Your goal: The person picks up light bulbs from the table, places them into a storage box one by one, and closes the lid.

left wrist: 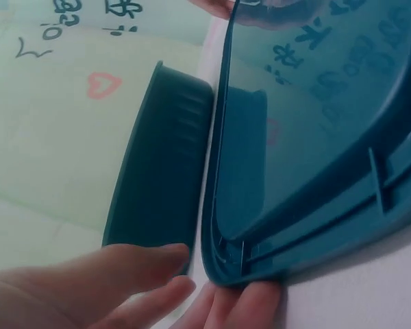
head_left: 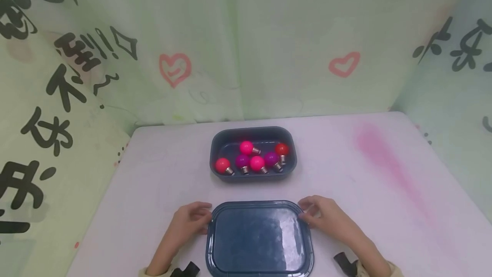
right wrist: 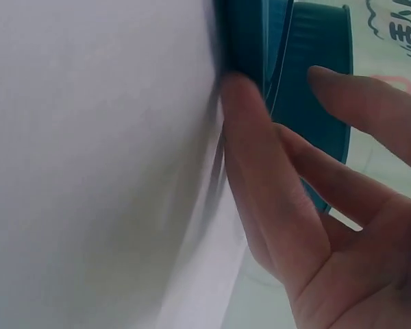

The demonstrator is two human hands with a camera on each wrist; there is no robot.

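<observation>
A dark blue rectangular lid (head_left: 257,238), glossy and with a raised rim, lies flat at the front of the table between the two hands. My left hand (head_left: 191,219) touches its far left corner; in the left wrist view the fingertips (left wrist: 260,301) lie right at the rim, and the thumb stays off it. At the far right corner is my right hand (head_left: 322,213), its fingers (right wrist: 246,110) against the lid's side and the thumb apart. Beyond the lid stands a dark blue box (head_left: 253,178) with several small bulbs in it, red (head_left: 223,165), pink (head_left: 257,163) and purple (head_left: 271,158).
The white table (head_left: 161,174) bears a pink stain (head_left: 376,148) on its right side. Pale green curtains (head_left: 269,33) with hearts and dark writing hang behind it and at both sides.
</observation>
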